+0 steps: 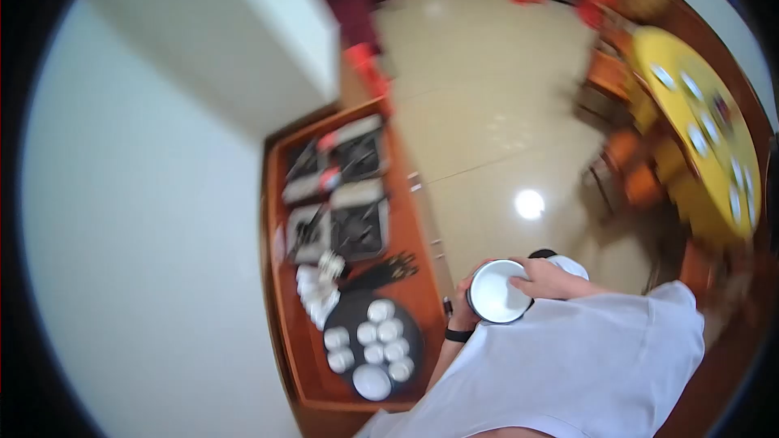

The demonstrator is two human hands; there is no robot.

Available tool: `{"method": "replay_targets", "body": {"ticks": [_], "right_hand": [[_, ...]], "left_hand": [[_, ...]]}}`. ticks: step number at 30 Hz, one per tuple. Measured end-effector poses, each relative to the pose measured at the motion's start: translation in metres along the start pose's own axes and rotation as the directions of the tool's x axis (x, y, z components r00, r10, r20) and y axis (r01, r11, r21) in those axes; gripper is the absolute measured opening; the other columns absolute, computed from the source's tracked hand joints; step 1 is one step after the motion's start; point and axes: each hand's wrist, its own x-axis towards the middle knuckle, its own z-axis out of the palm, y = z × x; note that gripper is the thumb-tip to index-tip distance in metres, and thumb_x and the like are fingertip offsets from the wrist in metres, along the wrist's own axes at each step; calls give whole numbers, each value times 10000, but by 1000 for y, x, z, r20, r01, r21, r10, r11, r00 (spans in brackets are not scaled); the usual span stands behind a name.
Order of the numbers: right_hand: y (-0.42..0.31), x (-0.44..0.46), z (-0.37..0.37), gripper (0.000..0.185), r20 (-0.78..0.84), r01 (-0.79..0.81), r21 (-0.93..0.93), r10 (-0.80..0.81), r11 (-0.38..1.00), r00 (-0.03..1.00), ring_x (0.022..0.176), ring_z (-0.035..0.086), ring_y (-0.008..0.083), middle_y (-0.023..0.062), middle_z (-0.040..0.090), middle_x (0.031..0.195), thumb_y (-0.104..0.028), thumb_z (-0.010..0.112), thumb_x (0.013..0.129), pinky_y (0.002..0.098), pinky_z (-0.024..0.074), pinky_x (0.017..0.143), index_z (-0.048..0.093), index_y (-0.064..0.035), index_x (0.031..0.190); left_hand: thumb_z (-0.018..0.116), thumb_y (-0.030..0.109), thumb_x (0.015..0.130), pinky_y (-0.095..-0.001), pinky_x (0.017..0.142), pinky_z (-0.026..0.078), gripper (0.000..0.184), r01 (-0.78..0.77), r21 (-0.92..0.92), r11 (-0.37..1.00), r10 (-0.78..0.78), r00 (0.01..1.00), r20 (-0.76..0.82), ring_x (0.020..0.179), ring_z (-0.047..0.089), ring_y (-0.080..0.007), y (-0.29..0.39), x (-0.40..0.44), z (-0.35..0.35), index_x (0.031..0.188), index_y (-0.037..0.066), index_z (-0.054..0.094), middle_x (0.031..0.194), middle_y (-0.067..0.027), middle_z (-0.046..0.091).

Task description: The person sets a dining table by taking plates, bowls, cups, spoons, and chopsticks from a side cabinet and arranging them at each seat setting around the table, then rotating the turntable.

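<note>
A round bowl (497, 292), white inside with a dark rim, is held close in front of my white shirt. My left hand (462, 307), with a dark band at the wrist, is wrapped round the bowl's left side; its fingertips are mostly hidden. From the other side my right hand (545, 277) grips the rim, its thumb reaching over into the bowl. Whether other bowls are stacked beneath this one cannot be seen.
To the left, a wooden sideboard (406, 292) bears a dark round tray (349, 316) with several small white cups, and cutlery trays (361, 227). At right stands a round table with a yellow cloth (665, 57), set with white dishes, and wooden chairs (625, 166) beside it.
</note>
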Motion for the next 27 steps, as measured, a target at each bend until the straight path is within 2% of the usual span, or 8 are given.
{"method": "replay_targets", "body": {"ticks": [5,7,11,12,15,21,24,27], "right_hand": [[78,-89,-26,514,-258,-57,190,106,980,960,1095,491,386,237,524,1182,-135,493,832,414,397,950,396,-57,1331],[117,-120,-45,530,-331,99,284,0,954,944,1112,467,383,221,505,1211,-107,471,820,428,374,979,386,-79,1342],[223,-196,-60,546,-508,139,345,60,928,860,1168,446,345,200,517,1209,-94,469,783,429,355,1000,415,-92,1327],[242,-214,-69,534,-582,294,432,14,853,813,1157,468,331,205,525,1198,-87,475,768,419,362,995,443,-80,1301],[282,-282,-108,512,-565,182,501,160,846,810,1125,493,334,207,520,1204,-77,468,766,404,379,979,462,-64,1278],[347,-375,-146,408,-780,100,428,311,898,542,1046,529,221,160,551,1101,-61,494,830,331,444,874,468,-19,1236],[386,-400,-160,433,-645,250,735,534,631,546,1015,556,234,153,533,1167,-34,479,836,334,469,843,455,-35,1268],[424,-417,-188,432,-744,266,655,543,707,389,820,610,206,148,531,1162,-32,483,840,301,513,669,453,-33,1271]], "left_hand": [[397,516,831,-366,998,386,709,320,116,940,-330,941,76,1181,479,-271,-65,59,44,1329,12,398,1290,-160,492],[422,511,830,-360,998,384,700,412,140,900,-434,872,228,1186,475,-261,-104,92,55,1322,13,412,1299,-154,487],[451,541,821,-392,931,456,702,612,294,734,-664,738,121,1091,551,-295,-205,137,110,1297,27,456,1246,-169,539],[459,515,825,-377,916,466,674,649,291,703,-688,724,50,1059,570,-291,-235,144,124,1279,17,474,1228,-173,552],[459,431,849,-376,935,456,581,697,510,504,-707,672,-221,1081,560,-275,-302,167,182,1239,3,501,1197,-153,573],[464,503,820,-369,884,477,628,701,534,472,-861,496,111,1032,582,-265,-410,224,292,1170,-12,542,1134,-158,606],[470,455,829,-395,891,484,592,761,552,340,-895,442,-57,1012,600,-306,-456,249,314,1196,-6,525,1143,-178,602],[481,461,822,-392,888,484,598,804,555,214,-905,376,-196,1015,598,-311,-502,287,329,1192,-6,529,1144,-183,602]]}}
